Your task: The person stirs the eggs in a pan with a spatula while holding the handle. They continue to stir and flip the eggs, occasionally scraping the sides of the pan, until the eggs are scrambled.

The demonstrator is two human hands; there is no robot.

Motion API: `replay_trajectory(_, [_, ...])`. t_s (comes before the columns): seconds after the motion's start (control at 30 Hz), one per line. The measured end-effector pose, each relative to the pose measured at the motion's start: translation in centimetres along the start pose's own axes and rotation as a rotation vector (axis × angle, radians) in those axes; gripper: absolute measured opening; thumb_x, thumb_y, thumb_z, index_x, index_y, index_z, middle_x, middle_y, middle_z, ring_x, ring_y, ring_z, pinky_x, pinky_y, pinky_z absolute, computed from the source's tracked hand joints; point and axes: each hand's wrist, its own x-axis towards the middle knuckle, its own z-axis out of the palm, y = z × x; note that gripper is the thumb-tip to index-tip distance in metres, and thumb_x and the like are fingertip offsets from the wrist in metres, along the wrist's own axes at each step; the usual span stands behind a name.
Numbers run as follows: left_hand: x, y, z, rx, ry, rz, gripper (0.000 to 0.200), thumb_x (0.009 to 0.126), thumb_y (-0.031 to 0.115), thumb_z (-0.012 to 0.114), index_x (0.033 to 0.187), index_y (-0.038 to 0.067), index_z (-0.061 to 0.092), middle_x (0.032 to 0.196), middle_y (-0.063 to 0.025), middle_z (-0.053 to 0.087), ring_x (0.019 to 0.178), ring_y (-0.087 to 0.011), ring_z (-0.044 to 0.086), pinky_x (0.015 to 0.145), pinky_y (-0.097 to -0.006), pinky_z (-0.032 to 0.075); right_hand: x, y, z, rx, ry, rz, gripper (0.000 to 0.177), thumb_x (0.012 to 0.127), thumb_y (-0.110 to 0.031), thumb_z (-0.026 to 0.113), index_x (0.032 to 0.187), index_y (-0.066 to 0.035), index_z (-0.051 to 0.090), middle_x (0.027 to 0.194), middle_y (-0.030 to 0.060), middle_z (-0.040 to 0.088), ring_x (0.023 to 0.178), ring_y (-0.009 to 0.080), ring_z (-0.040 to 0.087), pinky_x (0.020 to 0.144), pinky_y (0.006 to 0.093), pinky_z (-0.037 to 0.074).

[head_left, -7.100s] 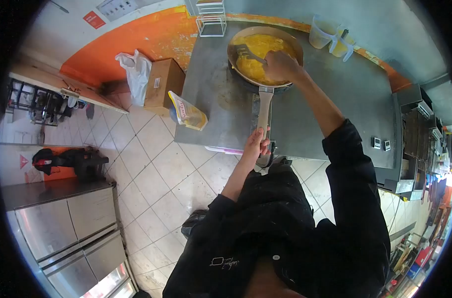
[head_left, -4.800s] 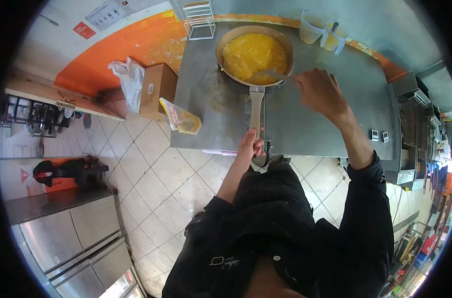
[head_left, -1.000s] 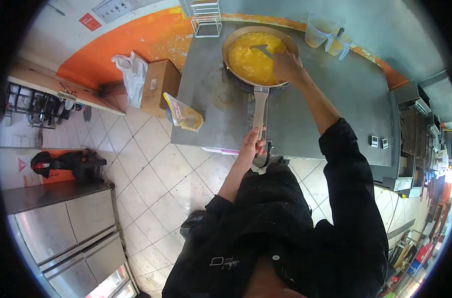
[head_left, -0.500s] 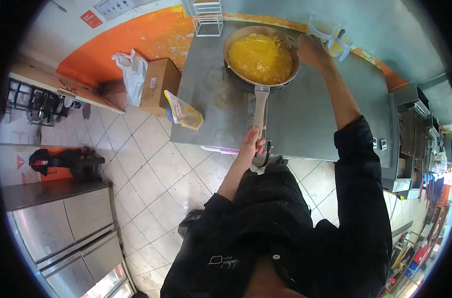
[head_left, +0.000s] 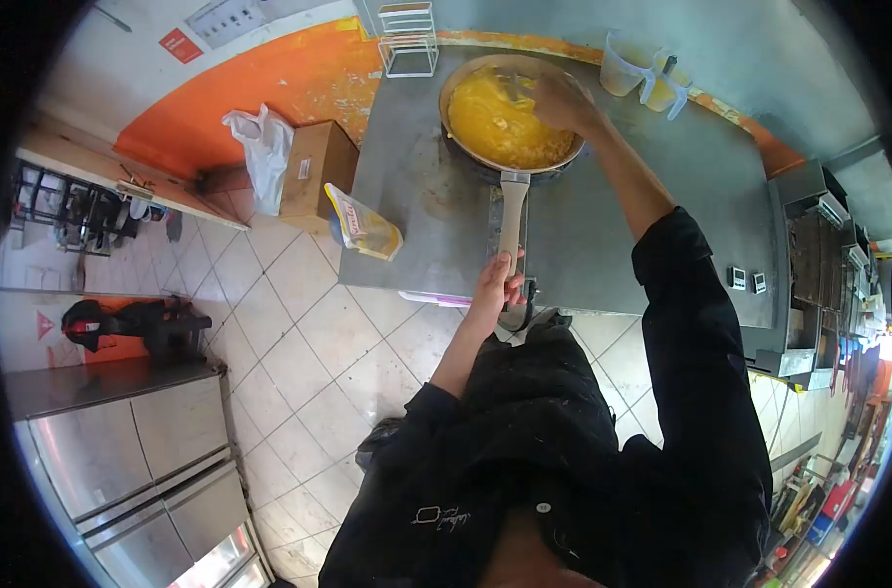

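Observation:
A frying pan with a pale handle sits on a dark round burner on the worktop. Yellow egg mixture covers its bottom, with a few thicker lumps in it. Near the counter's front edge, my left hand is wrapped around the end of the pan handle. Above the pan's right side, my right hand is closed on what looks like a metal fork, its tip in the egg. Motion smears that hand, and the fork's grip end is hidden.
On the grey worktop stand a yellow-and-white pouch, a white wire rack, plastic measuring jugs and two small timers. A cardboard box and a white bag are left of the counter.
My right hand has swept left from the pan's right rim to over the egg, taking the fork with it. The egg's surface is freshly streaked. My left hand keeps hold of the handle.

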Motion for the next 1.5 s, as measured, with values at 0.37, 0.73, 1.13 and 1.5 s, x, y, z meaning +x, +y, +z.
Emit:
replay_trajectory(0.37, [0.0,-0.3,-0.3,0.003,-0.02,0.01,0.055,0.097,0.053,0.048,0.127,0.008,0.052,0.066,0.0041,0.043,0.05,-0.0074,0.041,0.058,-0.0294,0.05,-6.8,-3.7,0.4,0.084,0.045,-0.234,0.018,0.077,-0.009,0.06,0.088,0.004,0.067,0.08,0.0229,0.068,0.081,0.0386,0.069,0.072,0.0478,0.055])
replay_trajectory(0.73, [-0.1,0.1,-0.2,0.001,-0.034,-0.003,0.053,0.098,0.053,0.047,0.125,0.008,0.052,0.067,0.0049,0.042,0.05,-0.0065,0.041,0.057,-0.0289,0.049,-19.1,-1.0,-5.2,0.109,0.102,0.01,0.03,0.086,-0.008,0.056,0.114,-0.009,0.067,0.093,0.0187,0.069,0.087,0.0379,0.067,0.076,0.0492,0.053])
replay_trajectory(1.13, [0.1,-0.1,-0.5,-0.018,-0.054,-0.008,0.055,0.097,0.054,0.048,0.126,0.007,0.051,0.067,0.0051,0.043,0.05,-0.0057,0.041,0.057,-0.0276,0.051,-16.7,1.1,-3.2,0.441,-0.04,-0.014,0.021,0.089,-0.014,0.058,0.1,-0.001,0.07,0.074,0.0221,0.062,0.061,0.0324,0.059,0.062,0.0401,0.046])
replay_trajectory(1.5, [-0.1,0.2,-0.2,0.004,-0.032,-0.018,0.054,0.097,0.054,0.047,0.127,0.009,0.052,0.068,0.0052,0.043,0.05,-0.006,0.041,0.058,-0.0282,0.05,-5.8,-2.6,2.3,0.557,-0.057,0.103,0.02,0.084,-0.016,0.058,0.085,0.001,0.069,0.08,0.0234,0.066,0.081,0.0397,0.066,0.075,0.0465,0.051])
